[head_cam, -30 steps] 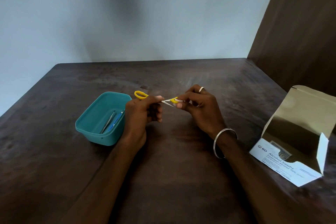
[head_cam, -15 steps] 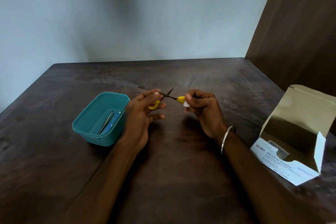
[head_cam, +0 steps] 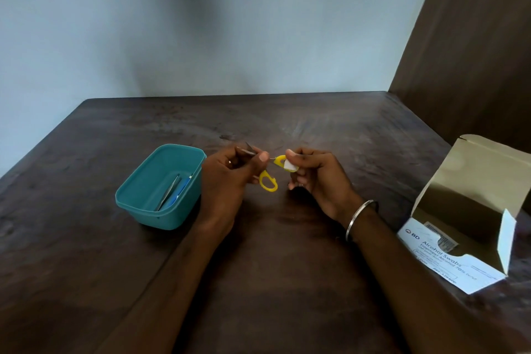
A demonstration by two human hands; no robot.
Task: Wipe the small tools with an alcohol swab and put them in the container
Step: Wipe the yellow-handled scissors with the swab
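Note:
Small scissors with yellow handles [head_cam: 268, 181] hang above the table's middle, blades apart and pointing left. My left hand [head_cam: 230, 178] pinches them near the blades, thumb on top. My right hand [head_cam: 313, 178] pinches a white alcohol swab [head_cam: 289, 165] against the upper yellow handle loop. A teal container [head_cam: 135, 204] sits just left of my left hand. Inside it lie metal tweezers [head_cam: 169, 191] and a blue-handled tool [head_cam: 181, 192].
An open cardboard box of alcohol swabs [head_cam: 471, 215] lies at the right edge of the dark wooden table [head_cam: 287, 282]. A brown wall panel stands behind it. A metal bangle [head_cam: 359, 218] circles my right wrist.
The scissors were turned round: the blades now point left in my left hand. The swab in my right hand has gone from the blades to a yellow handle.

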